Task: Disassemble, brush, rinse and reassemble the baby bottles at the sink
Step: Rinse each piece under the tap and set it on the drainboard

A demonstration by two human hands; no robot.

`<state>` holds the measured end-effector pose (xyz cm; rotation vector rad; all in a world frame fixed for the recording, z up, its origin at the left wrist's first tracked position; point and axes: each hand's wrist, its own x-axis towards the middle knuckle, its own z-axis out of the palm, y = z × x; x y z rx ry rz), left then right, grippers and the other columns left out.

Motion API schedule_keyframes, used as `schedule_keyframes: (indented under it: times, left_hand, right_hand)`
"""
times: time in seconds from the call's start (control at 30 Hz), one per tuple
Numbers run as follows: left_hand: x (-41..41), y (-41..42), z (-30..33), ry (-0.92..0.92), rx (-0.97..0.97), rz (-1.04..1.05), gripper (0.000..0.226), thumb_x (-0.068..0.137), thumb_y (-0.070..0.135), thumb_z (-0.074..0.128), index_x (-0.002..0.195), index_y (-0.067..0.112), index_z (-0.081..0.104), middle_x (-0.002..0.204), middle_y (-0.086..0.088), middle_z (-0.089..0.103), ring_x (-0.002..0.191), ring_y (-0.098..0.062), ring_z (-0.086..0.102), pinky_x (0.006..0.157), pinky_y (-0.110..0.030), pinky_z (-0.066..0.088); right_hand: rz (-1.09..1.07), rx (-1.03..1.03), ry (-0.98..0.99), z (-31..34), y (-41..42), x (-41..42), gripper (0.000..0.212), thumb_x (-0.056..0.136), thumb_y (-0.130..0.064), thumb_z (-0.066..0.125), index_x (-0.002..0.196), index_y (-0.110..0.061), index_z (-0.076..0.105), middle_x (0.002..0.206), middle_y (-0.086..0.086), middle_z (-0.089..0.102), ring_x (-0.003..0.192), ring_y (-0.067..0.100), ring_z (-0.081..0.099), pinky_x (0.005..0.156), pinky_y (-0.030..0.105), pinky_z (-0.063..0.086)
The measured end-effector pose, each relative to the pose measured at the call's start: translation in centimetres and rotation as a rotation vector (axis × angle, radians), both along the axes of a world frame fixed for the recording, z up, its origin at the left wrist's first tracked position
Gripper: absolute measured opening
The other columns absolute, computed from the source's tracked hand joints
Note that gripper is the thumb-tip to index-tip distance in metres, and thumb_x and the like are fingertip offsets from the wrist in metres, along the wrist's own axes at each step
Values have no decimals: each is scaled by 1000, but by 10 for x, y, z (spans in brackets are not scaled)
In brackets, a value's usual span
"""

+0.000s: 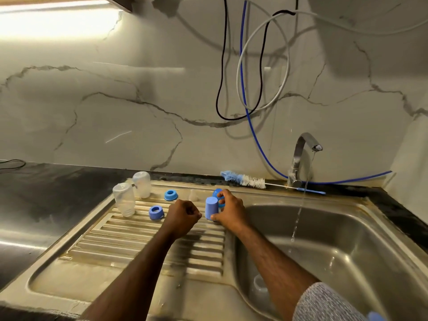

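Steel sink unit [76, 272], filling the lower half of the frame: ribbed drainboard at left, basin [347, 262] at right. Tap [303, 156], right of centre, is running a thin stream into the basin. Bottle brush [245, 180] is lying along the rear ledge, blue and white bristles pointing left, handle reaching past the tap base. Two clear bottle bodies are standing upside down at the drainboard's upper left: nearer bottle [124, 203] and farther bottle [142, 184], just beside one another. Two blue screw rings are resting flat on the drainboard: rear ring [170, 195] and front ring [156, 212], the latter just left of the left hand. Left hand [184, 215], centre frame, is curling into a loose fist; whether anything is inside it cannot be told. Right hand [229, 210] is pinching the pale blue cap [212, 210] between thumb and fingers, the cap standing upright on the drainboard's right edge. Further blue part [217, 193] is showing behind that hand's fingers, mostly hidden. Clear piece [260, 289] is lying in the basin's near corner, blurred.
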<state>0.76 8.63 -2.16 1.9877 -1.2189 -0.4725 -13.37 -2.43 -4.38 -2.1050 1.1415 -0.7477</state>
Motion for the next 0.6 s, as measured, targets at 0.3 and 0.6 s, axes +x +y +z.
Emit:
schedule_keyframes:
  times: [0.3,0.6]
  left_hand:
    - [-68,-16,-1,36,12,-215,4,90,1,68,90,-2,71,77,-7,71,51,-3,61,45,-12,43]
    - [-125,-50,-19,6,11,-392,5,90,4,70,88,2,74,78,-5,73,61,-7,67,52,-12,49]
  right_hand:
    - [-5,6,38,-2,-7,-88,34,77,3,69,97,-24,67,89,-5,68,86,13,66,82,38,60]
    - [477,366,581,-33,7,-168,78,73,-6,85,141,-23,50,120,-5,58,98,13,57,86,33,53]
